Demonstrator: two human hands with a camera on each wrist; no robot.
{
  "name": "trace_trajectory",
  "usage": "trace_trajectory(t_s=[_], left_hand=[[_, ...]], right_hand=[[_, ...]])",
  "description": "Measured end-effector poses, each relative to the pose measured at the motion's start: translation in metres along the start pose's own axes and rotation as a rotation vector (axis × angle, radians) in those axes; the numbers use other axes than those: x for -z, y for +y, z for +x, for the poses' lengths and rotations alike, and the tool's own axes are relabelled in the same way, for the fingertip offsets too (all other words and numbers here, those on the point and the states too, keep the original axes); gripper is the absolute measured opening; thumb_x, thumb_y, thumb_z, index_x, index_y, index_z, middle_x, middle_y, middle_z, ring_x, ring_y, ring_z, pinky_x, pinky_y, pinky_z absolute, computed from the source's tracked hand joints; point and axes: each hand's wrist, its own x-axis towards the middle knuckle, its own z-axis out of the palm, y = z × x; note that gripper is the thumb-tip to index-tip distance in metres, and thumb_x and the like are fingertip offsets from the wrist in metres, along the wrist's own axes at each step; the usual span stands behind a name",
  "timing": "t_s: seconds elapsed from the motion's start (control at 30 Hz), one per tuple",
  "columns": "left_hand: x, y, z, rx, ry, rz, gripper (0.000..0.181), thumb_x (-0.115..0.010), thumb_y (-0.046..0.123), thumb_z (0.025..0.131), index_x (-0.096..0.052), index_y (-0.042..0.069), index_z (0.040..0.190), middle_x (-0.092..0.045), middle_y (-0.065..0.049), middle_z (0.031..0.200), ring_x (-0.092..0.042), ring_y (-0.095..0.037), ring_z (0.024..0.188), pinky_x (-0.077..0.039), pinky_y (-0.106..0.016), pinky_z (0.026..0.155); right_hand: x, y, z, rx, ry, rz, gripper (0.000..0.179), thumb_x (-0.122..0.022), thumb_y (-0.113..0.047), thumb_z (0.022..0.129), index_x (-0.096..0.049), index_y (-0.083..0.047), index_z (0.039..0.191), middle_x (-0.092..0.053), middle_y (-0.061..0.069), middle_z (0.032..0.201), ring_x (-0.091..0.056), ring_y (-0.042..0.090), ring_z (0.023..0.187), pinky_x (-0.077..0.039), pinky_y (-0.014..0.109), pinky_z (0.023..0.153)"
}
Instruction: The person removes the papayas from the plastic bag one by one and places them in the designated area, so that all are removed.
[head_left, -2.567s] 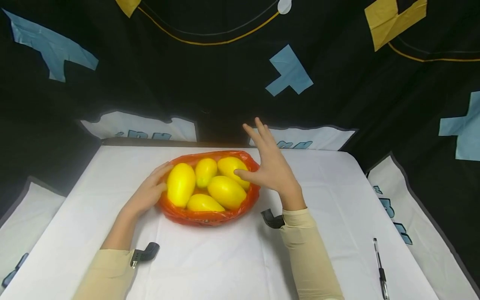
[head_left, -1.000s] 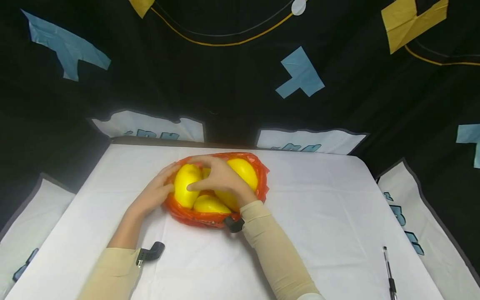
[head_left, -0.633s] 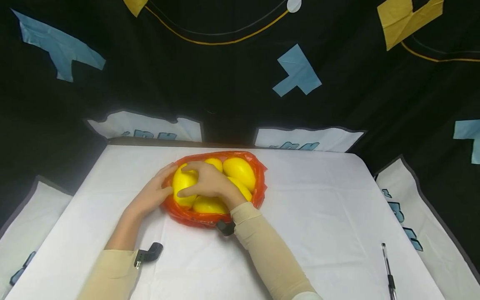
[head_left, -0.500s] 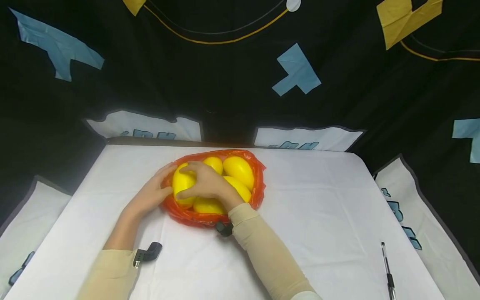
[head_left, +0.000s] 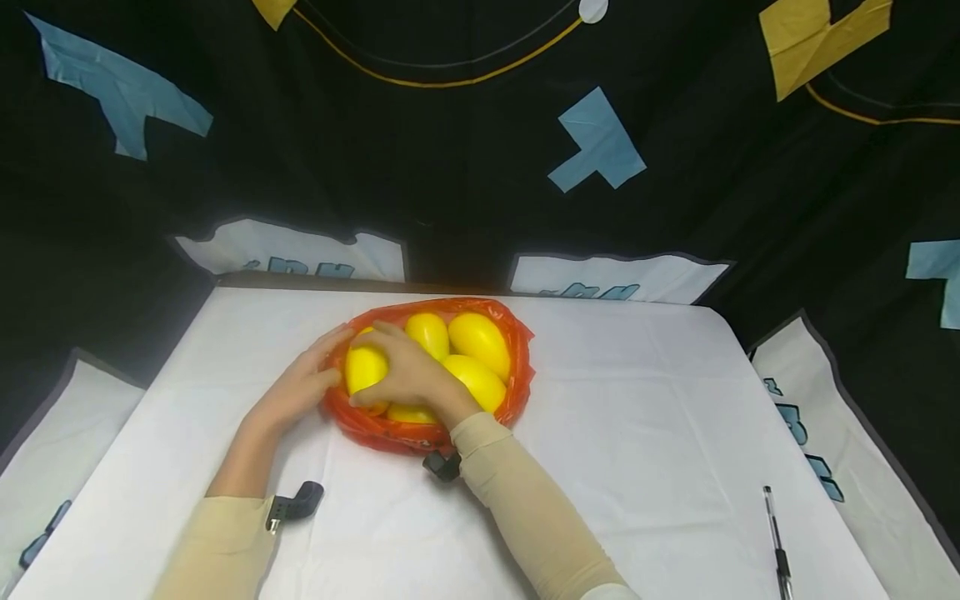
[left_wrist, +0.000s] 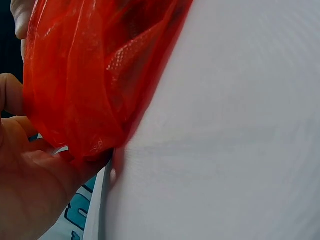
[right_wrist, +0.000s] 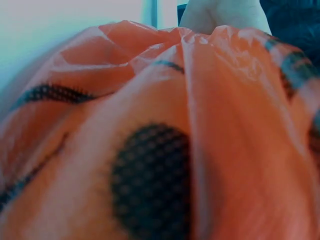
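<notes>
A red plastic bag [head_left: 517, 400] with its mouth spread wide sits on the white table, holding several yellow mangoes [head_left: 480, 342]. My right hand [head_left: 408, 371] reaches over the bag, thumb and fingers curved round the leftmost mango [head_left: 365, 369]. At the bag's left side, my left hand [head_left: 300, 385] holds the rim, its fingertips partly hidden. The left wrist view has the bag's red film [left_wrist: 75, 75] hanging against the left hand [left_wrist: 35, 175]. Crumpled bag wall [right_wrist: 240, 125] with dark printing fills most of the right wrist view; the right hand's grip is hidden there.
A pen [head_left: 777, 542] lies on the white table [head_left: 645, 433] at the right. Behind the table hangs a black cloth [head_left: 450, 167] with blue and yellow patches. Each sleeve carries a small black wrist camera [head_left: 300, 500].
My right hand came from the bag's right side over to the leftmost mango and closed round it, shifting slightly left lately. The left hand stays at the rim.
</notes>
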Motion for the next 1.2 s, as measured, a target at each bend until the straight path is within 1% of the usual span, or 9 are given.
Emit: trace_trajectory(t_s=[0.07,0.3,0.43,0.57,0.7,0.8,0.9,1.03,1.2], left_hand=[[0.0,0.001,0.001,0.003,0.0,0.005,0.07,-0.047,0.002,0.089,-0.028,0.015,0.155,-0.018,-0.006,0.161,-0.016,-0.033,0.146,-0.019,-0.063,0.112],[0.001,-0.006,0.002,0.011,-0.004,-0.006,0.071,-0.047,-0.001,0.089,-0.026,0.013,0.155,-0.017,-0.012,0.161,-0.014,-0.038,0.145,-0.016,-0.066,0.111],[0.002,-0.004,0.001,0.024,-0.007,0.018,0.072,-0.048,0.001,0.089,-0.025,0.017,0.156,-0.016,-0.01,0.162,-0.014,-0.037,0.146,-0.018,-0.066,0.111],[0.001,-0.001,0.0,0.0,-0.007,-0.003,0.072,-0.048,0.001,0.09,-0.026,0.021,0.156,-0.019,-0.007,0.161,-0.017,-0.035,0.145,-0.02,-0.065,0.111],[0.0,-0.001,-0.001,-0.009,-0.008,-0.011,0.072,-0.048,0.001,0.09,-0.026,0.021,0.156,-0.019,-0.007,0.161,-0.017,-0.035,0.145,-0.02,-0.065,0.11],[-0.001,-0.002,-0.001,-0.003,-0.008,-0.001,0.072,-0.047,0.002,0.089,-0.027,0.02,0.155,-0.018,-0.008,0.161,-0.016,-0.036,0.145,-0.019,-0.066,0.11],[-0.002,-0.003,0.0,0.001,-0.01,0.003,0.072,-0.047,0.002,0.089,-0.026,0.02,0.156,-0.019,-0.005,0.161,-0.015,-0.034,0.146,-0.019,-0.065,0.111],[-0.002,-0.003,0.001,0.0,-0.011,0.004,0.072,-0.047,0.002,0.09,-0.024,0.02,0.156,-0.02,-0.004,0.161,-0.014,-0.032,0.147,-0.017,-0.064,0.112],[-0.002,-0.003,0.001,0.012,-0.005,0.01,0.071,-0.047,0.002,0.09,-0.024,0.014,0.156,-0.019,-0.007,0.161,-0.013,-0.033,0.147,-0.017,-0.063,0.113]], right_hand=[[0.001,0.0,0.0,0.005,0.007,-0.001,0.079,-0.083,-0.04,0.066,-0.05,-0.038,0.138,-0.029,-0.01,0.156,-0.033,0.017,0.135,-0.046,0.042,0.099],[0.004,-0.001,-0.004,0.002,0.013,0.017,0.08,-0.084,-0.04,0.063,-0.05,-0.04,0.136,-0.029,-0.013,0.155,-0.037,0.015,0.128,-0.051,0.035,0.09],[0.01,-0.002,-0.008,0.0,0.033,0.018,0.082,-0.084,-0.039,0.061,-0.05,-0.042,0.136,-0.029,-0.015,0.154,-0.039,0.015,0.124,-0.051,0.034,0.087],[0.016,-0.003,-0.012,0.0,0.058,0.045,0.081,-0.085,-0.036,0.059,-0.051,-0.043,0.132,-0.031,-0.017,0.152,-0.04,0.013,0.121,-0.053,0.03,0.081],[0.02,-0.003,-0.016,0.01,0.078,0.067,0.081,-0.085,-0.035,0.057,-0.051,-0.043,0.131,-0.033,-0.02,0.149,-0.04,0.013,0.118,-0.053,0.028,0.075],[0.024,-0.003,-0.02,0.02,0.095,0.067,0.082,-0.085,-0.036,0.057,-0.051,-0.044,0.13,-0.032,-0.022,0.148,-0.039,0.013,0.118,-0.053,0.028,0.075],[0.031,-0.005,-0.026,0.019,0.121,0.069,0.083,-0.085,-0.038,0.056,-0.049,-0.046,0.13,-0.029,-0.025,0.149,-0.039,0.013,0.118,-0.054,0.029,0.074],[0.043,-0.008,-0.034,0.012,0.16,0.111,0.084,-0.085,-0.04,0.056,-0.047,-0.048,0.13,-0.024,-0.028,0.15,-0.041,0.012,0.114,-0.054,0.028,0.073],[0.063,-0.011,-0.046,0.017,0.212,0.151,0.084,-0.087,-0.037,0.056,-0.047,-0.047,0.129,-0.022,-0.027,0.151,-0.042,0.012,0.114,-0.055,0.027,0.072]])
